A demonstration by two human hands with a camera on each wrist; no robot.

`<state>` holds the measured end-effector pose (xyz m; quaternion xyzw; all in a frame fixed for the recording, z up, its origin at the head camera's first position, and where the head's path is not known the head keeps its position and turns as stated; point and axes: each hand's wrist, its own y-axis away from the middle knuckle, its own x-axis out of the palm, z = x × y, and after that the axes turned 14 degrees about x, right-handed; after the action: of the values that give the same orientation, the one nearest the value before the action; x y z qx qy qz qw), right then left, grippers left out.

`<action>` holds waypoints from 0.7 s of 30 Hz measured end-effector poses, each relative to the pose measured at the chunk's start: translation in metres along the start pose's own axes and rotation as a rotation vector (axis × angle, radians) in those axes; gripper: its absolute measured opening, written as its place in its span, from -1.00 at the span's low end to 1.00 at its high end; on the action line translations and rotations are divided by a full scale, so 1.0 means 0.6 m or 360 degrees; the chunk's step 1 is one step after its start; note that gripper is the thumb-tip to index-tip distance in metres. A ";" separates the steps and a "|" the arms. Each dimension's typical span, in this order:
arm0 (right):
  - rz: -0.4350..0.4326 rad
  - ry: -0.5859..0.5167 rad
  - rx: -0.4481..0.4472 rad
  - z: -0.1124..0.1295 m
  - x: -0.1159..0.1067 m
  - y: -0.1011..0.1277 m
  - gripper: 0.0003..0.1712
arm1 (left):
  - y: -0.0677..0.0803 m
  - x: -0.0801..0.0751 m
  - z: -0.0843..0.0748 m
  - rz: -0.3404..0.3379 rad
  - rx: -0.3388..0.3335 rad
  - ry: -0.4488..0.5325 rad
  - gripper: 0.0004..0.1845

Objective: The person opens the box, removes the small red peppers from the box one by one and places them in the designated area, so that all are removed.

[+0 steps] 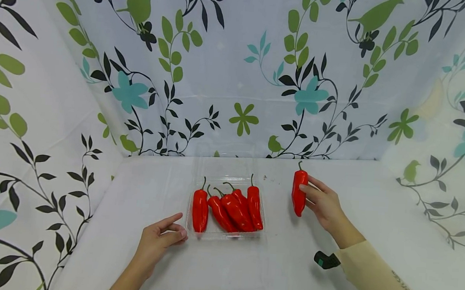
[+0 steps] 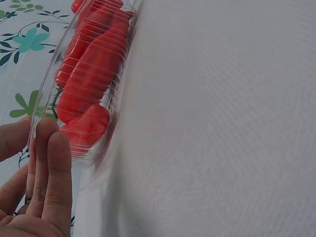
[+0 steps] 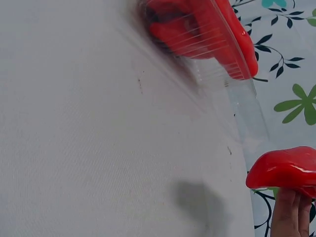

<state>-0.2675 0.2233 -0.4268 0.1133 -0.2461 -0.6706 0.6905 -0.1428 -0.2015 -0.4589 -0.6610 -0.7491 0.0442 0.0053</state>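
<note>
Right of centre in the frame, the grip of the right hand (image 1: 326, 207) holds a single red pepper (image 1: 299, 193) between thumb and fingers — the pepper close to upright, its stem at the top, its body on the left side of the fingertips. Near the middle of the frame, well apart from that grip, a clear plastic box (image 1: 225, 236) sits on the white worktop (image 1: 222, 276) with five more peppers (image 1: 233, 211) inside, lying side by side and partly overlapping, stems towards the top of the frame. The left hand (image 1: 158, 241), at lower left of centre, has a loose, parted grip with nothing visible in it; its fingertips are right by the box's left edge — whether they touch it, I cannot tell. Across the upper frame hangs a cloth (image 1: 226, 71) printed with leaves, flowers and birds. A pale sleeve (image 1: 386, 275) runs to the lower right corner.
</note>
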 end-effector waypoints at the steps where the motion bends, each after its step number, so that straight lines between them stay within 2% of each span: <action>1: -0.0001 0.0001 0.0003 -0.001 -0.002 -0.002 -0.10 | 0.000 0.000 0.000 0.0000 -0.0001 0.0002 -0.42; 21: -0.0162 0.0147 0.0031 -0.013 -0.031 -0.017 -0.18 | 0.000 -0.001 0.003 0.0005 0.0001 0.0006 -0.43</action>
<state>-0.2723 0.2394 -0.4417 0.1632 -0.2144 -0.6964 0.6651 -0.1428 -0.2020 -0.4609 -0.6622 -0.7481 0.0433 0.0068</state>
